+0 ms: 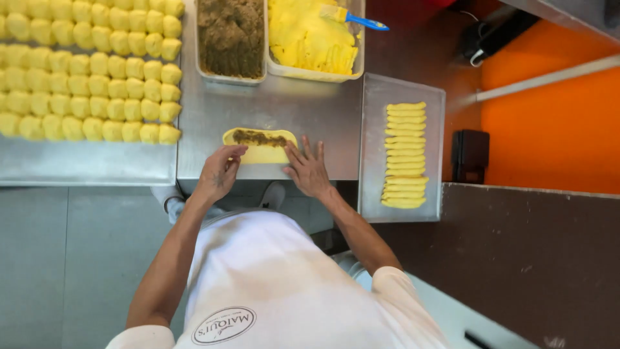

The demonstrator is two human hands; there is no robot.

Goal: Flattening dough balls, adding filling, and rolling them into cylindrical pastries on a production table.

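A flattened oval of yellow dough (261, 152) lies on the steel table (310, 116) with a strip of brown filling (258, 137) along its far edge. My left hand (219, 171) rests on the dough's near left end, fingers curled onto it. Over at the near right end my right hand (307, 169) presses with fingers spread flat. Neither hand lifts the dough off the table.
A steel tray (371, 148) on the right holds a column of rolled yellow dough sticks (405, 155). On the left lie several rows of yellow dough balls (90, 68). At the back stand a tub of brown filling (230, 35) and a tub of yellow spread (310, 39) with a blue-handled brush (355, 18).
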